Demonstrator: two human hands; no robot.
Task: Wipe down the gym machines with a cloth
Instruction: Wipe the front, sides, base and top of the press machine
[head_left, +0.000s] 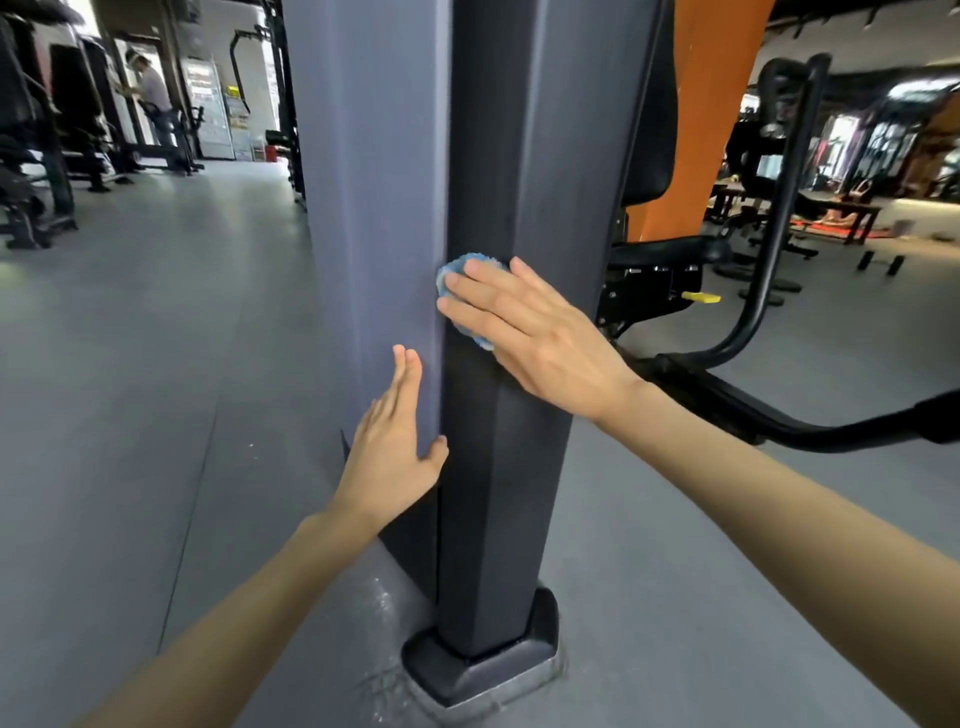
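Head view, A: Where is the cloth relative to the post?

B: The small blue fluffy cloth (470, 261) lies flat on the near face of the dark grey square steel post (498, 156), at its left edge. The right hand (540, 338) presses it there.

A: Grip state, right?

B: Grip spread wide. The fingers are straight and flat over the cloth, with nothing curled round it. Cloth tufts show above and below the fingers.

A: Left?

B: The left hand (392, 441) is below the cloth, palm flat on the lighter grey panel (374, 156) adjoining the post's left side. Fingers are straight and together, thumb at the post's corner edge. The grip holds nothing.

A: Other items?

B: A black moulded foot (483, 654) sits at the post's base on the grey floor (130, 364). Right of the post are a black padded seat (665, 252), a small yellow lever (701, 298) beneath it, an orange upright panel (711, 104) behind, and a curved black tube (779, 208) farther right.
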